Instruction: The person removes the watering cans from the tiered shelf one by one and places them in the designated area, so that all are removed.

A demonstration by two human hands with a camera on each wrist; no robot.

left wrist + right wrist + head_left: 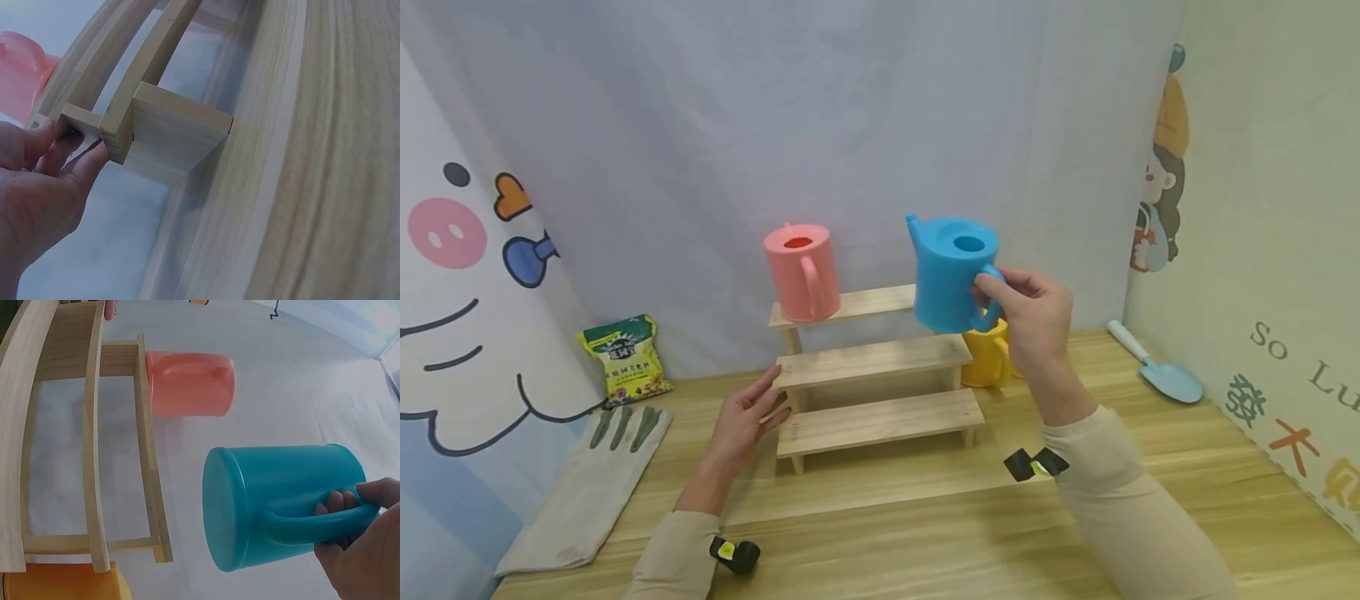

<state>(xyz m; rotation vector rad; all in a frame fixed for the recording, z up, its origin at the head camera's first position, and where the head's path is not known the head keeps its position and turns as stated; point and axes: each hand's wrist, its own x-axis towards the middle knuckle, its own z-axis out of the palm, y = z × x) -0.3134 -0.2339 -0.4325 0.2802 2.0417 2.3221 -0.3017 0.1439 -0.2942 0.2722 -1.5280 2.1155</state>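
My right hand (1037, 312) grips the handle of a blue watering can (951, 275), holding it in the air above the right end of a three-step wooden stand (880, 358). In the right wrist view the blue can (287, 500) is clear of the stand, its base toward the steps. A pink watering can (805, 275) stands on the left of the top step. My left hand (745, 421) is at the stand's left end; the left wrist view shows its thumb and fingers (87, 165) pinching the end of a step.
Behind the stand's right end is a yellow watering can (987, 354), partly hidden. A light-blue trowel (1172, 379) lies far right. At the left are a yellow-green packet (625, 362) and a pair of pale gloves (587, 492). A curtain (865, 125) hangs behind.
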